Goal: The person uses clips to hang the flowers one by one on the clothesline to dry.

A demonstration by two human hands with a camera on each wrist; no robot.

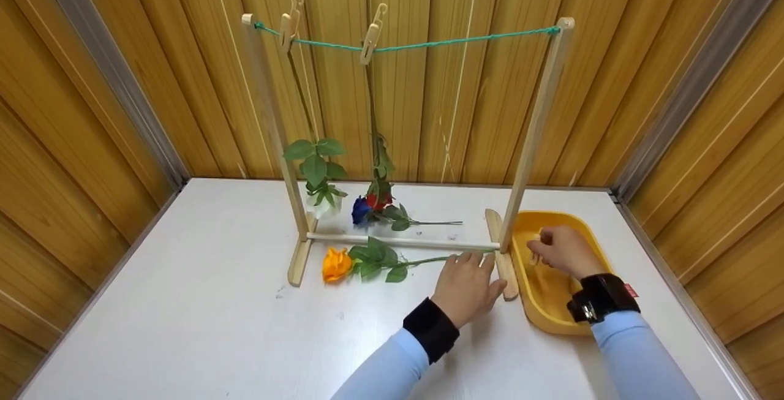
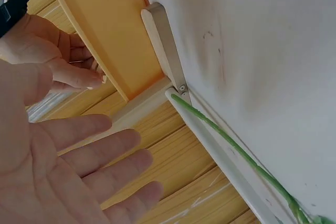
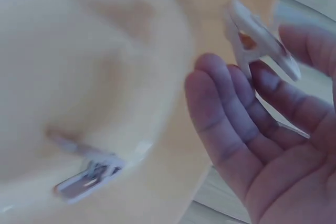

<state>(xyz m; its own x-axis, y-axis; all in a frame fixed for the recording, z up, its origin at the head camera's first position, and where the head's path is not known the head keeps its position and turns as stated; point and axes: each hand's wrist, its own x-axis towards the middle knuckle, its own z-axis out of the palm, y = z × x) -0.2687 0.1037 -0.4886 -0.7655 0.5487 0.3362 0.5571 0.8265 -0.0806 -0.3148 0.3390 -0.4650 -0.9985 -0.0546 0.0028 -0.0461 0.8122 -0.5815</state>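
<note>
My right hand [image 1: 569,252] is over the yellow basin [image 1: 531,302]. It pinches a light clothespin [image 3: 257,40] between thumb and fingers. A second clothespin [image 3: 89,179] lies in the basin in the right wrist view. My left hand [image 1: 468,286], palm down with fingers extended, is at the stem end of an orange rose [image 1: 337,265] lying on the table. In the left wrist view its fingers [image 2: 113,150] are empty, apart from the green stem [image 2: 236,148]. Whether they touch the stem in the head view I cannot tell.
A wooden frame [image 1: 544,136] carries a green cord [image 1: 453,41]. From it, two clothespins [image 1: 370,43] hold a white rose [image 1: 324,206] and a red rose [image 1: 381,196] head down. A blue rose [image 1: 361,211] lies behind the bottom bar [image 1: 416,242]. Wood-patterned walls surround the white table [image 1: 233,326].
</note>
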